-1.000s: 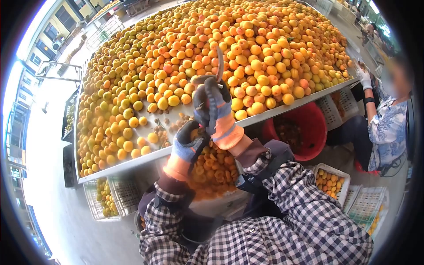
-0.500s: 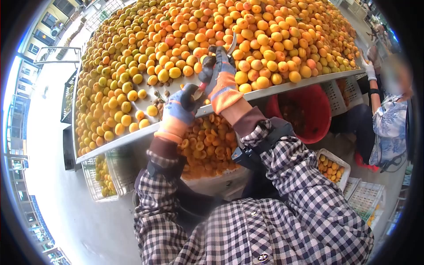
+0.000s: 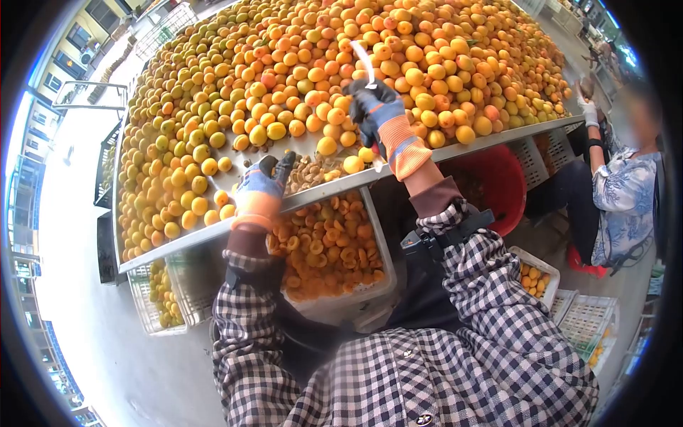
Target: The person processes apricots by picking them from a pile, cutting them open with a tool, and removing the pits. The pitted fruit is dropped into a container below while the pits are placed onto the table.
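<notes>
Two gloved hands at work over the metal desk [image 3: 186, 240], and what a heap they have before them! Whole fruit [image 3: 306, 85], yellow through orange, covers most of the top, greener toward the left side. Right hand [image 3: 397, 135] now, out over the front edge area, closed round a knife [image 3: 366, 65], its curved blade pointing away from the body and catching the light. Something red peeks out beneath that fist, too small to name.

Across to the left hand [image 3: 260, 191], lower and nearer the rim, thumb and fingers parted, with brown pits [image 3: 306, 176] lying just beside the fingertips. Directly below the rim, between the forearms, sits a pale crate [image 3: 390, 274] loaded with halved fruit [image 3: 331, 249], cut faces showing.

Over on the right, a red tub [image 3: 509, 188] stands partly under the desk, and beyond it sits another person [image 3: 626, 192], white glove up by the desk's corner. Nearer, a small white crate [image 3: 553, 285] holds more whole fruit.
</notes>
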Action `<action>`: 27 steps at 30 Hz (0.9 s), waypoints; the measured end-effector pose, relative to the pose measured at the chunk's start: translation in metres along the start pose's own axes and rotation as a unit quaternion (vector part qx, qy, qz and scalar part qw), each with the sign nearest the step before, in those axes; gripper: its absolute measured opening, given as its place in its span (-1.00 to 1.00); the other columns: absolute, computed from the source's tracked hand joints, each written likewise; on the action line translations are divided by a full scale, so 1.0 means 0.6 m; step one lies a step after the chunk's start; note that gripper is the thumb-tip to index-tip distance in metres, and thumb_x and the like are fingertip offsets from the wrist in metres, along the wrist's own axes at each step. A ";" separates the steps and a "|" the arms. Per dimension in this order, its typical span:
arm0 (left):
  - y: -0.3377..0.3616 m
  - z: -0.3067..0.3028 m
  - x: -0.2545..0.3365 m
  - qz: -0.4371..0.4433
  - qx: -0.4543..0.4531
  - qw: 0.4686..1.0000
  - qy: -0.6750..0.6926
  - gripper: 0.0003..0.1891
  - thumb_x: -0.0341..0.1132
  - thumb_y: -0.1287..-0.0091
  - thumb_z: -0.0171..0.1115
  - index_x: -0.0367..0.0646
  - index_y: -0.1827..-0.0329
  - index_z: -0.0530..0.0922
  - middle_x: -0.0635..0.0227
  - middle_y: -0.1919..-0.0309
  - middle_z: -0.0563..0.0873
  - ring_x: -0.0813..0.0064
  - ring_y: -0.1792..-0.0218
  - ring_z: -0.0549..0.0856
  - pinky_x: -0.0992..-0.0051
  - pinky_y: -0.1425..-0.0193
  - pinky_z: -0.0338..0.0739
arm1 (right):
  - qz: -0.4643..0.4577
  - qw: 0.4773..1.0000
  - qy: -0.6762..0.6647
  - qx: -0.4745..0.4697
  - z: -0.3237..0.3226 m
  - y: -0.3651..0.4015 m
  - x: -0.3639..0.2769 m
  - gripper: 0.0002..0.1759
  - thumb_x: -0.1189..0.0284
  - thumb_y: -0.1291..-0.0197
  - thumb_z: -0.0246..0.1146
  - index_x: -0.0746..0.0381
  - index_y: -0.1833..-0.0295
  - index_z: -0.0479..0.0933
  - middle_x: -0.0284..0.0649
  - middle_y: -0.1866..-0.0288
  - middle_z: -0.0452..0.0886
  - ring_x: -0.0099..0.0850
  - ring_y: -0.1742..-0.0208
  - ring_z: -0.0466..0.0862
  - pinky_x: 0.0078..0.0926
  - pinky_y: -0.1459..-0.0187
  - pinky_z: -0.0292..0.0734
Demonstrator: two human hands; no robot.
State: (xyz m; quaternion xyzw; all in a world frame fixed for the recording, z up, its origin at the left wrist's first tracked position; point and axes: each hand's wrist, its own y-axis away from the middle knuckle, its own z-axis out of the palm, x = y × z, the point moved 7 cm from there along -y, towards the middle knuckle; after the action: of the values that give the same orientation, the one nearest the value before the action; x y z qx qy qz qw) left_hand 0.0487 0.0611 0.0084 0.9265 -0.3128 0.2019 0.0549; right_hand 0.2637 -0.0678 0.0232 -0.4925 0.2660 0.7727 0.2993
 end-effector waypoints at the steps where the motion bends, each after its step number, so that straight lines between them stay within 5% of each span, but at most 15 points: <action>1: -0.001 -0.002 -0.001 0.008 0.008 1.000 0.010 -0.58 0.04 -0.37 0.16 -0.17 0.06 0.67 0.04 0.16 0.73 0.07 0.08 0.69 0.27 -0.03 0.55 | -0.069 0.994 0.089 -0.011 -0.002 -0.004 0.003 -0.84 0.34 -0.25 0.28 0.20 0.17 0.59 -0.30 0.55 0.56 -0.53 0.62 0.51 -0.58 0.59 0.39; 3: -0.008 0.005 -0.003 0.082 -0.009 0.996 0.045 -0.64 -0.03 -0.35 0.19 -0.16 0.10 0.67 0.09 0.21 0.74 0.13 0.15 0.71 0.28 0.04 0.57 | -0.128 0.931 0.336 -0.065 -0.008 -0.020 0.032 -0.76 0.27 -0.17 0.36 0.17 0.15 0.59 -0.25 0.38 0.63 -0.48 0.28 0.65 -0.54 0.20 0.52; 6: 0.024 0.006 0.020 0.203 -0.096 0.957 0.183 -0.83 -0.26 -0.30 0.19 -0.15 0.25 0.66 0.31 0.49 0.68 0.52 0.53 0.64 0.50 0.39 0.52 | -0.117 0.905 0.387 -0.131 -0.001 0.002 0.044 -0.75 0.25 -0.13 0.37 0.14 0.15 0.58 -0.20 0.35 0.65 -0.37 0.29 0.67 -0.43 0.18 0.54; 8: 0.058 -0.004 0.043 0.130 -0.211 0.940 0.233 -0.85 -0.30 -0.27 0.23 -0.16 0.21 0.65 0.20 0.35 0.72 0.23 0.31 0.70 0.36 0.18 0.56 | -0.146 0.881 0.437 -0.109 0.006 0.017 0.028 -0.74 0.25 -0.12 0.38 0.15 0.17 0.57 -0.15 0.26 0.68 -0.21 0.20 0.69 -0.36 0.13 0.56; 12: 0.122 0.011 0.060 0.090 -0.319 0.877 0.347 -0.84 -0.36 -0.28 0.26 -0.18 0.12 0.65 0.24 0.34 0.71 0.45 0.33 0.70 0.44 0.22 0.57 | -0.167 0.878 0.424 -0.148 0.015 0.015 0.034 -0.76 0.26 -0.13 0.37 0.14 0.15 0.58 -0.16 0.26 0.68 -0.23 0.19 0.69 -0.37 0.12 0.56; 13: 0.124 0.021 0.055 0.189 -0.280 0.891 0.303 -0.78 -0.38 -0.24 0.30 -0.17 0.06 0.64 0.21 0.29 0.73 0.36 0.29 0.72 0.43 0.16 0.59 | -0.179 0.875 0.424 -0.150 0.019 0.017 0.032 -0.76 0.27 -0.13 0.36 0.13 0.15 0.58 -0.17 0.26 0.68 -0.24 0.19 0.69 -0.37 0.12 0.56; 14: 0.127 0.028 0.045 0.187 -0.281 0.891 0.303 -0.78 -0.38 -0.24 0.30 -0.17 0.06 0.64 0.21 0.29 0.73 0.36 0.29 0.72 0.43 0.16 0.59 | -0.177 0.876 0.423 -0.150 0.019 0.018 0.030 -0.76 0.27 -0.13 0.36 0.13 0.15 0.58 -0.17 0.26 0.68 -0.24 0.19 0.69 -0.37 0.12 0.56; 16: 0.141 0.037 0.043 0.266 -0.285 0.897 0.211 -0.76 -0.39 -0.23 0.29 -0.15 0.04 0.64 0.18 0.23 0.74 0.24 0.22 0.72 0.39 0.08 0.59 | -0.153 0.861 0.459 -0.156 0.024 0.026 0.024 -0.71 0.47 -0.16 0.39 0.24 0.01 0.55 -0.35 0.22 0.64 -0.68 0.20 0.55 -0.64 0.10 0.51; 18: 0.140 0.052 0.025 0.262 -0.291 0.903 0.175 -0.77 -0.44 -0.19 0.31 -0.14 0.07 0.67 0.23 0.18 0.75 0.26 0.14 0.72 0.42 0.07 0.59 | -0.154 0.866 0.449 -0.157 0.023 0.023 0.030 -0.71 0.47 -0.16 0.39 0.24 0.01 0.55 -0.35 0.22 0.64 -0.68 0.21 0.55 -0.64 0.10 0.51; 21: 0.122 0.144 -0.078 0.163 -0.343 0.924 0.038 -0.77 -0.39 -0.24 0.24 -0.16 0.05 0.67 0.18 0.11 0.74 0.18 0.10 0.71 0.34 0.01 0.58 | -0.149 0.868 0.449 -0.154 0.025 0.028 0.023 -0.72 0.47 -0.16 0.39 0.24 0.01 0.55 -0.36 0.23 0.63 -0.68 0.22 0.54 -0.64 0.11 0.51; 23: 0.087 0.237 -0.206 0.037 -0.268 0.953 -0.136 -0.69 -0.25 -0.30 0.15 -0.15 -0.06 0.59 -0.01 -0.01 0.66 0.03 -0.04 0.64 0.20 -0.07 0.55 | -0.145 0.865 0.458 -0.148 0.025 0.031 0.022 -0.72 0.47 -0.17 0.39 0.24 0.02 0.55 -0.36 0.23 0.63 -0.69 0.22 0.53 -0.65 0.11 0.51; 26: 0.093 0.242 -0.233 0.007 -0.289 0.942 -0.170 -0.68 -0.20 -0.33 0.10 -0.10 -0.05 0.62 -0.03 0.00 0.67 0.02 -0.03 0.65 0.20 -0.07 0.54 | -0.157 0.887 0.406 -0.151 0.019 0.029 0.026 -0.76 0.48 -0.17 0.38 0.23 0.06 0.56 -0.36 0.27 0.61 -0.69 0.25 0.51 -0.66 0.13 0.50; 27: 0.092 0.250 -0.245 0.007 -0.288 0.942 -0.172 -0.68 -0.20 -0.33 0.10 -0.10 -0.05 0.62 -0.03 0.00 0.67 0.02 -0.03 0.65 0.20 -0.07 0.54 | -0.172 0.881 0.417 -0.145 0.017 0.028 0.024 -0.77 0.37 -0.16 0.36 0.18 0.10 0.56 -0.27 0.28 0.64 -0.47 0.25 0.59 -0.51 0.15 0.53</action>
State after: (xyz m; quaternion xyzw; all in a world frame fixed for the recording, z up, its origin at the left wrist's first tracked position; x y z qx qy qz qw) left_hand -0.0395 0.0647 -0.1899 0.8895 -0.3688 -0.0586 0.2634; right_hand 0.2405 -0.0692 0.0158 -0.8449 0.1623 0.4626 0.2141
